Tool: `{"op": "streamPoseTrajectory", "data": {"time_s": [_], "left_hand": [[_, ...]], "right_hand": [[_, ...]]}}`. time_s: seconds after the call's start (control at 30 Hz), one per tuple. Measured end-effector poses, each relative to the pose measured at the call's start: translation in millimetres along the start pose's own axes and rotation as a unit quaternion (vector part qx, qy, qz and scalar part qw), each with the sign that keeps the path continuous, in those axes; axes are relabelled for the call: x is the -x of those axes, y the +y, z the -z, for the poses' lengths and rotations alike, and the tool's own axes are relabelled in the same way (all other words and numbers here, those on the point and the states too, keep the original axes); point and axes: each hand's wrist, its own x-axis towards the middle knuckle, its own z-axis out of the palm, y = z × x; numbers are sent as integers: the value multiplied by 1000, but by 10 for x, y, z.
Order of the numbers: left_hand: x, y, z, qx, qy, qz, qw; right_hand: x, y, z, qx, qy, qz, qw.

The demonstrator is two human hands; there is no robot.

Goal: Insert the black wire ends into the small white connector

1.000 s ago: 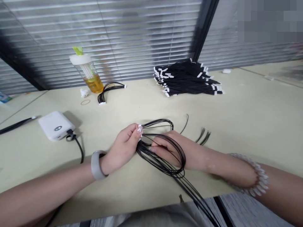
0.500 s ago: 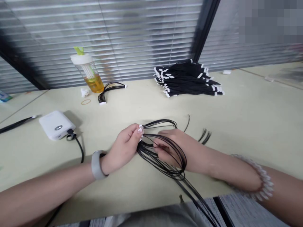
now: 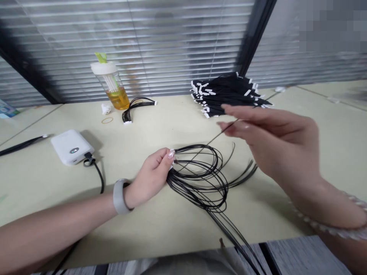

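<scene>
Near the middle of the table, my left hand [image 3: 153, 172] pinches a small white connector [image 3: 172, 165] with thumb and fingers. Thin black wires [image 3: 212, 187] loop rightward from it, and a few strands trail over the front table edge. My right hand [image 3: 275, 133] is raised at the right, above the table. One black wire [image 3: 219, 134] runs up from the connector to between its thumb and forefinger. The fingertips look parted around the wire, so whether they grip it is unclear. Behind this hand, partly covered, lies a pile of black cables [image 3: 226, 91] with white ends.
A bottle of amber liquid [image 3: 119, 99] stands at the back left, beside a short cable bundle [image 3: 137, 104] and a rubber band [image 3: 107, 120]. A white power bank [image 3: 71, 147] with a black cord lies at the left. Window blinds [image 3: 160, 46] rise behind the table [image 3: 129, 229].
My right hand has left the wire loops and moved up and right, with one wire stretched toward it. My left hand still holds the connector. The view has shifted slightly.
</scene>
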Motion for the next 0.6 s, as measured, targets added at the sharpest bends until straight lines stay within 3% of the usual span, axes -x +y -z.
{"op": "streamPoseTrajectory", "data": {"time_s": [0.07,0.13,0.27,0.43,0.6], "left_hand": [[7,1,4,1,-1,1,1000],[15,7,7,5,-6,-2,1000],[26,23,7,27,-17,-16,999],[26,44,2,27,-9,-34,999],[33,20,-5,37,3,-29,999]], "right_hand": [[-13,-10,-16,-131,34,-39,990],[-4,-9,-36,-165,24,-48,985],[81,19,-115,-54,-94,-83,991],[177,88,-233,119,-230,-80,962],[163,117,-230,149,-263,-87,949]]}}
